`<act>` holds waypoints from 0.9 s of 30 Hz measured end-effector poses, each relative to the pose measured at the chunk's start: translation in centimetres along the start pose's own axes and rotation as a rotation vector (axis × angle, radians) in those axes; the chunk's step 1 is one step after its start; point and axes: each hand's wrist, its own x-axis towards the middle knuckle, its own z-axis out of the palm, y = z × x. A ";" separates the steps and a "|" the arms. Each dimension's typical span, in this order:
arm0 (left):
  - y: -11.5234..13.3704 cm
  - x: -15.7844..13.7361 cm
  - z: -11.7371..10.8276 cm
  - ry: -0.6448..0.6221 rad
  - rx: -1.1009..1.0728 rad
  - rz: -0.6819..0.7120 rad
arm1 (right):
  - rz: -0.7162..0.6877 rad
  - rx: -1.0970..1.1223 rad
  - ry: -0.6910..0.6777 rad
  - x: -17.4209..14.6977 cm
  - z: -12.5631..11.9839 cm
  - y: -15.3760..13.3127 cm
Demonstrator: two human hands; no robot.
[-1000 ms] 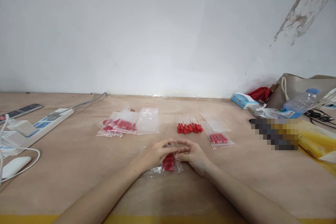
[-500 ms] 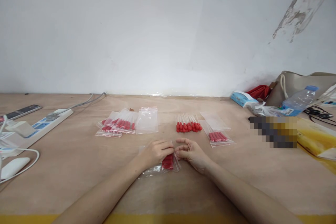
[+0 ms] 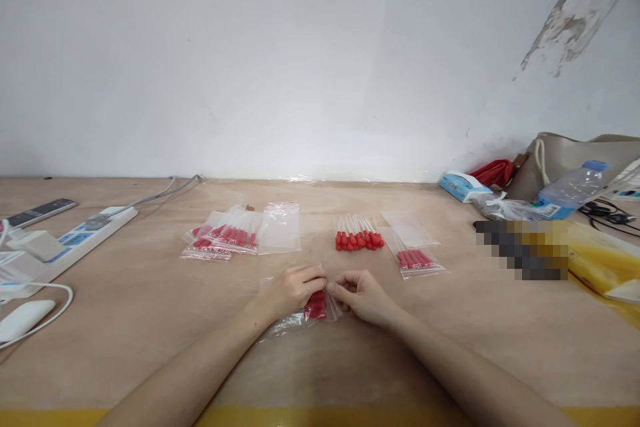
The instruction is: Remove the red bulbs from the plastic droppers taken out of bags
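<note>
Head view: the left hand (image 3: 295, 290) clamps a flat, clear plastic bag (image 3: 334, 311) around red sticks (image 3: 315, 307); the right hand (image 3: 364, 297) pinches its edge.

Dark remote (image 3: 45, 212) near a white power strip (image 3: 84, 237)

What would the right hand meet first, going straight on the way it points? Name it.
Most likely the clear bag, whose edge lies close by the right hand; the left hand comes just beyond. Depth makes contact hard to judge.
</note>
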 end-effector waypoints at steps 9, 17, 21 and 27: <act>0.1 -0.1 0.0 -0.020 -0.003 0.026 | 0.159 0.003 -0.082 0.1 -0.5 -0.6; 0.1 -0.1 0.0 0.016 -0.015 -0.010 | -0.141 -0.158 0.051 -0.4 -0.1 0.3; -0.1 -0.3 -0.1 -0.015 -0.044 -0.036 | -0.556 -0.393 0.054 -1.0 -0.2 0.7; -0.2 -0.6 -0.2 -0.013 -0.076 -0.085 | -0.832 -0.661 0.157 -0.5 -0.6 2.1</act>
